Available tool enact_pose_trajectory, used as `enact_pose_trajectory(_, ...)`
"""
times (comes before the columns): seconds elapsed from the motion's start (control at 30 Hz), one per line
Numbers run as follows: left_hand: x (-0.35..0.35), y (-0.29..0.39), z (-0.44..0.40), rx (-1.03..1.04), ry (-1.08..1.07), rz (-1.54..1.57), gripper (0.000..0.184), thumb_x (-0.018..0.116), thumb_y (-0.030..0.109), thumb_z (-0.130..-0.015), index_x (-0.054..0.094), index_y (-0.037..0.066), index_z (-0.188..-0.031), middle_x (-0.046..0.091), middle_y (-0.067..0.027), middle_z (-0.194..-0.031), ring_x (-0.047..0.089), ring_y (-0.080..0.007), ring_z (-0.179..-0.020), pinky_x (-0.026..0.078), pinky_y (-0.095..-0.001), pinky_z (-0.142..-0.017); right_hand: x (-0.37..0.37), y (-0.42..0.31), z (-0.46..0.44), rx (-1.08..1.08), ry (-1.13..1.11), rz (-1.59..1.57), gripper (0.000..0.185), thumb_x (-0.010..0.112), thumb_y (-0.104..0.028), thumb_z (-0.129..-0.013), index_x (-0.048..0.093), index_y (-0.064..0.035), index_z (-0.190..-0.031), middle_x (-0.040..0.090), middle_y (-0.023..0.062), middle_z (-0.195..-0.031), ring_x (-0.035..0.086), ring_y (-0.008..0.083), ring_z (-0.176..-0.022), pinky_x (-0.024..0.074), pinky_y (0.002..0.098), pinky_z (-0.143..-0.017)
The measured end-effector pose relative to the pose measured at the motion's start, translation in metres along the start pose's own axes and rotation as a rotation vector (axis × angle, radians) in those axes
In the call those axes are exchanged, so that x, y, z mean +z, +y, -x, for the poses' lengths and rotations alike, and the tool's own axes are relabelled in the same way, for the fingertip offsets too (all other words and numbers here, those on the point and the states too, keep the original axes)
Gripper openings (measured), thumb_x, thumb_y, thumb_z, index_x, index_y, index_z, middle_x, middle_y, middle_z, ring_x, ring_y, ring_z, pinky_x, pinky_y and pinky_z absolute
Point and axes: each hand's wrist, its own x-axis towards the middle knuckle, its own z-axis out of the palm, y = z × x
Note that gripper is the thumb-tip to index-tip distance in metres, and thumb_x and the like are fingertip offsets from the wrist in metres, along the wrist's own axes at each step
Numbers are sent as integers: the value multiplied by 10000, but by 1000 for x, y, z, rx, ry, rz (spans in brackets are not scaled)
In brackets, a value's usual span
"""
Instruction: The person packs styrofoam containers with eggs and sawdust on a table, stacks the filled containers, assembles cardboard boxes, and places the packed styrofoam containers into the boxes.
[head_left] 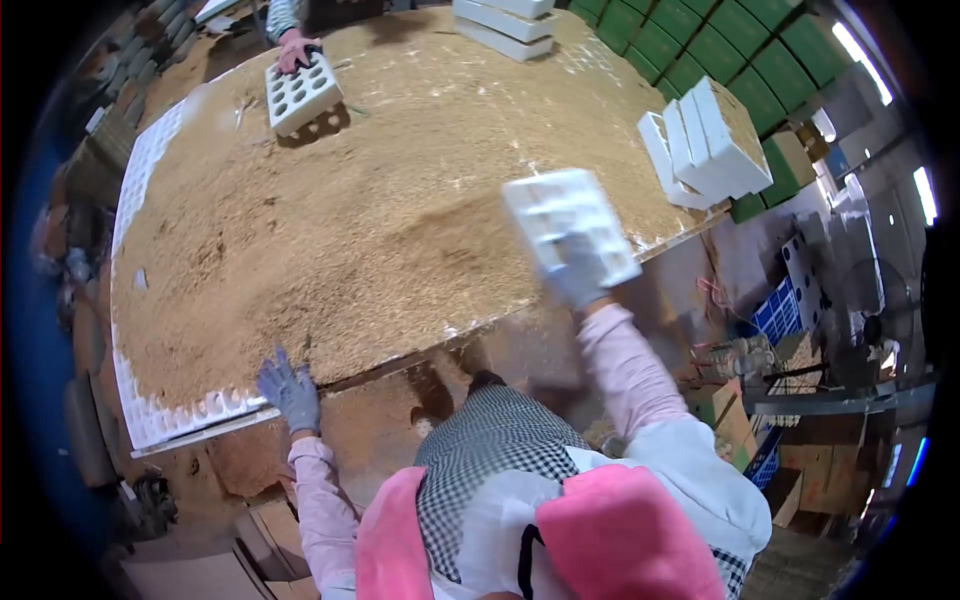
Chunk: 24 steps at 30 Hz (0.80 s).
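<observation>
My right hand (578, 275), in a grey glove and blurred by motion, grips a white foam tray with round hollows (570, 205) over the right part of the table. My left hand (289, 392), also gloved in grey, rests with fingers spread at the table's front edge. It touches the brown granular material (330, 250) heaped across the tabletop. Beside that hand, white foam with holes (190, 420) shows from under the material.
Across the table a co-worker's gloved hand (295, 50) holds another foam tray with holes (302, 95). White foam trays are stacked at the back (505, 25) and at the right (705, 145). Green crates (740, 50) stand behind. A blue crate (778, 312) lies at right.
</observation>
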Motion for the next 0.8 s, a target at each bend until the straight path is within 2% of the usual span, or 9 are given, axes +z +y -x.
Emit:
enact_pose_trajectory(0.03,-3,6,-1,-3,-17,27,652,472,360,-900,191,230,-1474,233,-237,-1472,203,-426,-1353,61,-528,-1114,16,57,-6,172,196,32,746,662,-416,-699,451,5,-1278,587,204,-1109,557,350,-1023,429,402,-898)
enact_pose_trajectory(0.1,-5,9,-1,-20,-40,28,661,478,372,-902,185,226,-1475,220,-238,-1477,190,-433,-1357,54,-534,-1112,-2,110,-12,590,-38,-104,977,667,-432,-703,187,14,-1427,549,289,-1185,593,387,-1013,460,425,-864)
enact_pose_trajectory(0.17,-7,10,0,6,-38,46,660,481,387,-900,199,218,-1472,213,-237,-1480,184,-443,-1356,49,-546,-1109,-14,90,-17,604,-13,-188,975,673,-437,-696,205,18,-1420,559,303,-1156,584,390,-1031,454,420,-886)
enact_pose_trajectory(0.3,-3,8,5,44,-64,46,702,453,477,-899,175,188,-1476,172,-256,-1486,106,-476,-1363,-19,-574,-1095,-4,-39,-71,359,46,-61,1000,690,-441,-671,209,10,-1423,545,289,-1192,570,396,-1060,441,413,-918)
enact_pose_trajectory(0.47,-18,12,7,8,-144,136,840,504,563,-841,159,134,-1475,120,-284,-1486,45,-482,-1365,-37,-570,-1089,-15,-254,-115,-36,-242,-175,1081,689,-464,-644,114,-33,-1452,514,276,-1227,524,373,-1135,452,415,-910)
enact_pose_trajectory(0.57,-24,23,10,-40,-156,237,902,500,617,-818,184,69,-1460,77,-315,-1480,9,-491,-1364,-56,-569,-1083,1,-357,-98,-442,-309,-150,933,553,-432,-756,119,20,-1447,394,238,-1375,370,416,-1263,325,486,-1009)
enact_pose_trajectory(0.63,-41,43,8,-172,-516,-64,806,470,585,-854,243,89,-1448,74,-290,-1491,-8,-501,-1359,-51,-573,-1083,-3,-411,-66,-632,-329,-74,930,573,-438,-726,167,-15,-1448,430,235,-1337,366,416,-1263,310,471,-1022)
enact_pose_trajectory(0.73,-58,57,6,101,-1114,762,590,424,499,-904,416,131,-1364,186,-194,-1500,112,-439,-1372,-33,-630,-1065,-4,-407,-68,-713,-341,-400,855,632,-365,-651,329,-41,-1382,509,238,-1211,444,413,-1172,327,487,-1000)
enact_pose_trajectory(0.8,-24,58,18,158,-1061,889,520,408,449,-923,440,154,-1349,223,-159,-1499,161,-416,-1371,-10,-648,-1059,24,-371,-102,-605,177,-401,715,665,-373,-657,474,-9,-1242,549,200,-1104,499,362,-1090,390,472,-930)
